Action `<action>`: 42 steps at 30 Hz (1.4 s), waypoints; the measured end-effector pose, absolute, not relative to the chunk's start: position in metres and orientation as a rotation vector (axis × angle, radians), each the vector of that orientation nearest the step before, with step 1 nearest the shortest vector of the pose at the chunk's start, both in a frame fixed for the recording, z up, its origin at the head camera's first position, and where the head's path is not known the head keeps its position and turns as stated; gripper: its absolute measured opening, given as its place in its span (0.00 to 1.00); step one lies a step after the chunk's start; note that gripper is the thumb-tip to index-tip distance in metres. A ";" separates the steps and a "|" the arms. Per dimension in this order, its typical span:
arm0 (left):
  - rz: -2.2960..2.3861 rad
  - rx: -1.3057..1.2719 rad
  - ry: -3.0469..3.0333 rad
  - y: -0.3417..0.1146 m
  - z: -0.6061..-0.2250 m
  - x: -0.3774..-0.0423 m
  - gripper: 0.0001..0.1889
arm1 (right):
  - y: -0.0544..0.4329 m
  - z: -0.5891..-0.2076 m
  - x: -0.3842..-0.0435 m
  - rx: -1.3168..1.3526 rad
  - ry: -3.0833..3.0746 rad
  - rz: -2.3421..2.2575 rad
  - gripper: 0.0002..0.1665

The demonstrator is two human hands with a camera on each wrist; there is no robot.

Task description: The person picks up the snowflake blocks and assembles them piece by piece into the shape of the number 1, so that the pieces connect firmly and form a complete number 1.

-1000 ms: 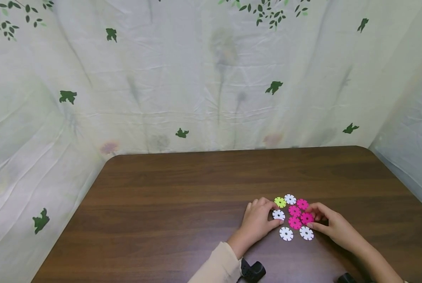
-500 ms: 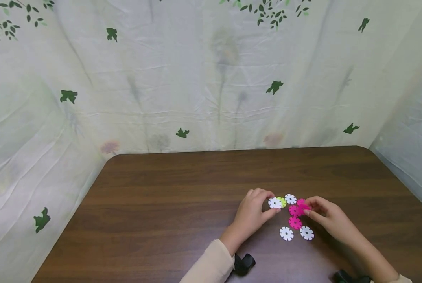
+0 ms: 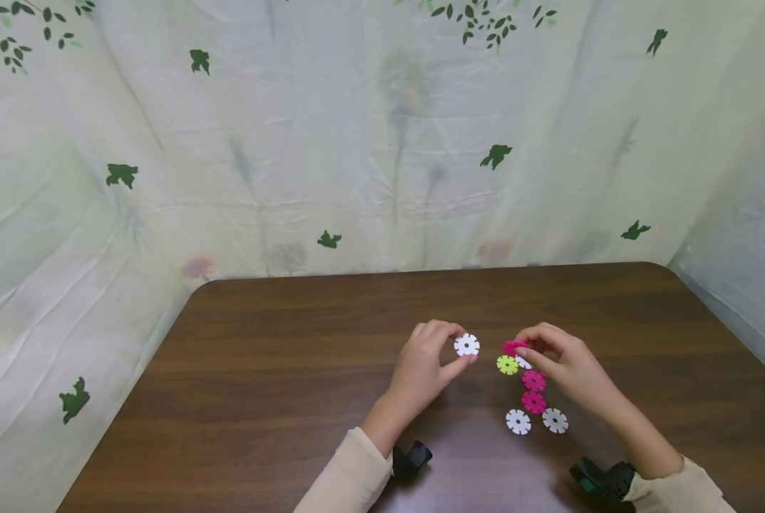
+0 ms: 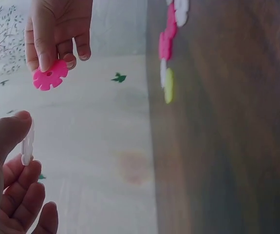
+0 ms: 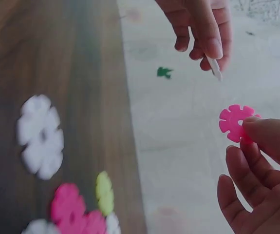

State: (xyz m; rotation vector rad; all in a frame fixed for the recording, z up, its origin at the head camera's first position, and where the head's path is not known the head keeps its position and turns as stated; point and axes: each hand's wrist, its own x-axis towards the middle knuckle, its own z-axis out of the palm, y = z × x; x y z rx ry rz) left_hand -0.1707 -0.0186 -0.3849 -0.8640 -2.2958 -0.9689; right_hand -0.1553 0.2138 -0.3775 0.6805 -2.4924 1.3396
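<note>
In the head view my left hand (image 3: 420,367) pinches a white notched plastic snowflake disc (image 3: 467,345) between thumb and fingers, above the table. The left wrist view shows this white disc (image 4: 28,144) edge-on. My right hand (image 3: 565,360) pinches a pink snowflake disc (image 3: 511,348), which stands face-on in the right wrist view beside the thumb (image 5: 234,123). The two discs are apart, facing each other across a gap. Below the right hand lie a yellow-green disc (image 3: 507,365), a white disc (image 3: 524,363) partly hidden by that hand, and pink discs (image 3: 534,402).
Two more white discs, one at left (image 3: 518,422) and one at right (image 3: 555,420), lie at the near end of the group. The brown wooden table (image 3: 260,392) reaches back to a pale curtain (image 3: 331,142) with leaf prints. Black wrist cameras (image 3: 411,459) hang under both forearms.
My left hand has lifted the white disc off the group and carried it left and away from me. My right hand has picked up a pink disc and moved it up and left.
</note>
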 end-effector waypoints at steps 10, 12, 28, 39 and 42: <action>-0.960 -0.880 -2.262 -0.036 -0.377 -0.170 0.18 | 0.188 -0.364 -0.163 0.740 -2.410 1.495 0.10; -0.953 -0.888 -2.262 -0.038 -0.376 -0.169 0.18 | 0.184 -0.364 -0.164 0.761 -2.403 1.502 0.10; -1.136 -0.963 -2.179 -0.044 -0.374 -0.167 0.18 | 0.168 -0.362 -0.172 0.868 -2.328 1.626 0.11; -1.256 -1.007 -2.137 -0.044 -0.375 -0.165 0.18 | 0.158 -0.338 -0.155 0.919 -2.316 1.593 0.09; -1.301 -1.003 -2.124 -0.042 -0.375 -0.164 0.18 | 0.158 -0.337 -0.154 0.933 -2.295 1.551 0.10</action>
